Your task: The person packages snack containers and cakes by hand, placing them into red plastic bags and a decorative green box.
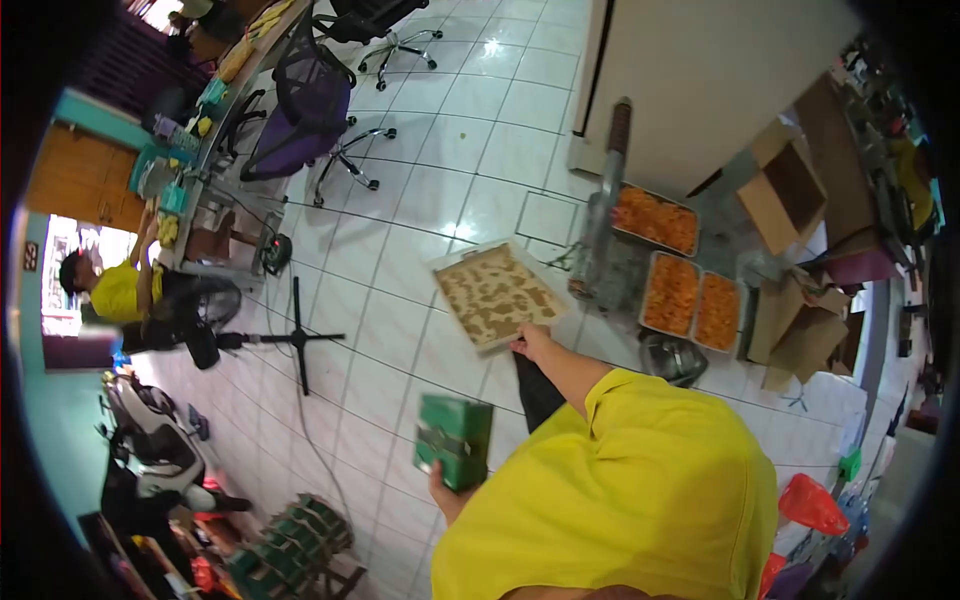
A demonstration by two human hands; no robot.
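Observation:
My left hand (447,492) is closed round the lower end of a green box-shaped block (468,430) with a dark band across its middle, held above the tiled floor. Stretched forward, my right hand (533,340) has its fingers closed on the near corner of a shallow pale tray (487,347). Flat tan pieces (500,292) in irregular patches cover the tray's inside. Just right of the tray stands a grey metal machine (605,215) with a long brown-gripped handle.
Trays of orange shredded food (670,293) lie beyond the machine, near cardboard boxes (785,190). A black stand (300,340) and its cable are on the floor at left. Green blocks (290,548) sit on a low stool. Office chairs (310,120) line a bench where a person (125,290) works.

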